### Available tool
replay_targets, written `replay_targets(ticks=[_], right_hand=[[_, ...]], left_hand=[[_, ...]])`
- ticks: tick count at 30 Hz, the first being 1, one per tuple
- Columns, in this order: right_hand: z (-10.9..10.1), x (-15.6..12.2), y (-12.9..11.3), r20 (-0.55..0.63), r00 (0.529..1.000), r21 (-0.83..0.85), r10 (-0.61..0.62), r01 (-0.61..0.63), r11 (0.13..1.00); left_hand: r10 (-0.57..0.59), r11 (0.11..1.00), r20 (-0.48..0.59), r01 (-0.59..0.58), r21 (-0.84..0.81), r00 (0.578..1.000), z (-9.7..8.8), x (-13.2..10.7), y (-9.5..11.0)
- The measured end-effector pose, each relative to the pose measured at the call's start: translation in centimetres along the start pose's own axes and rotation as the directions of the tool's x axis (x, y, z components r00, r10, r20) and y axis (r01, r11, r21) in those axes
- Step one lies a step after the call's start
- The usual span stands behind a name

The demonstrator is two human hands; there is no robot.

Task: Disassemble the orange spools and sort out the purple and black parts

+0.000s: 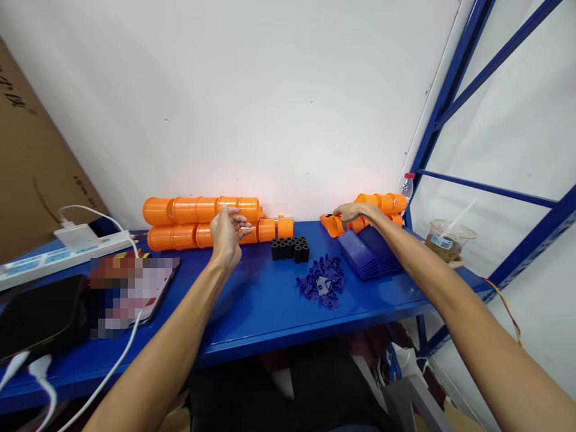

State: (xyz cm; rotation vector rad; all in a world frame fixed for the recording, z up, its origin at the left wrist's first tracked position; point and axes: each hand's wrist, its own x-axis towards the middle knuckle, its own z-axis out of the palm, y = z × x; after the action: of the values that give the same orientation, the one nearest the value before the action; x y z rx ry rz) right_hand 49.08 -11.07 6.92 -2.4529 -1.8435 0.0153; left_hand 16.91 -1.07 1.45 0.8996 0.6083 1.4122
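My left hand (228, 233) hovers above the blue shelf (252, 306), fingers loosely spread and holding nothing, just in front of two long rows of orange tubes (198, 223) lying against the wall. My right hand (355, 212) reaches to the far right and rests on a small pile of orange tubes (375, 211); its fingers curl over one tube (333, 225) at the pile's left end. Between the hands stand several small black cylinders (290, 248). A heap of small purple parts (322, 282) and a stack of dark blue plates (366, 252) lie in front of the right hand.
At the left lie a white power strip (58, 252) with cables, a black phone (36, 315) and a blurred tablet (130, 288). A plastic cup with a straw (447, 240) and a bottle (407, 186) stand at the right by the blue rack frame (443, 102). Cardboard leans at far left.
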Motion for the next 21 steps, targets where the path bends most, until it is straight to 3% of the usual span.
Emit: replay_targets(ticks=[3,6,9,12,14,16,21], right_hand=[[0.3,0.4,-0.3,0.171,0.985,-0.041,0.001,0.006,0.999],[-1.1,0.3,-1.0,0.204,0.979,-0.063,-0.013,0.026,0.998],[-3.2,-0.7,-2.5,0.134,0.988,-0.002,-0.072,0.072,0.997],[-4.0,-2.4,-5.3,-0.07,0.977,0.057,-0.202,0.206,0.977],[-3.1,-3.9,-7.9,-0.227,0.917,0.031,-0.329,0.344,0.938],[-1.4,-5.5,-10.9,-0.322,0.827,-0.038,-0.461,0.475,0.879],[2.7,-8.8,-17.6,-0.353,0.675,-0.202,-0.648,0.622,0.757]], left_hand=[[-0.009,1.0,-0.011,0.009,0.009,1.0,0.3,-0.4,0.3],[-0.015,1.0,0.019,0.014,0.025,1.0,0.6,-0.9,0.7],[-0.045,0.998,0.092,0.041,0.04,0.995,0.9,-1.6,1.2],[-0.09,0.994,0.158,0.078,0.081,0.983,1.2,-2.1,1.5],[-0.116,0.989,0.192,0.095,0.115,0.975,1.3,-2.3,1.4],[-0.136,0.986,0.234,0.108,0.129,0.963,1.3,-2.2,1.0],[-0.089,0.996,0.355,0.081,0.037,0.931,1.0,-1.5,0.0]])
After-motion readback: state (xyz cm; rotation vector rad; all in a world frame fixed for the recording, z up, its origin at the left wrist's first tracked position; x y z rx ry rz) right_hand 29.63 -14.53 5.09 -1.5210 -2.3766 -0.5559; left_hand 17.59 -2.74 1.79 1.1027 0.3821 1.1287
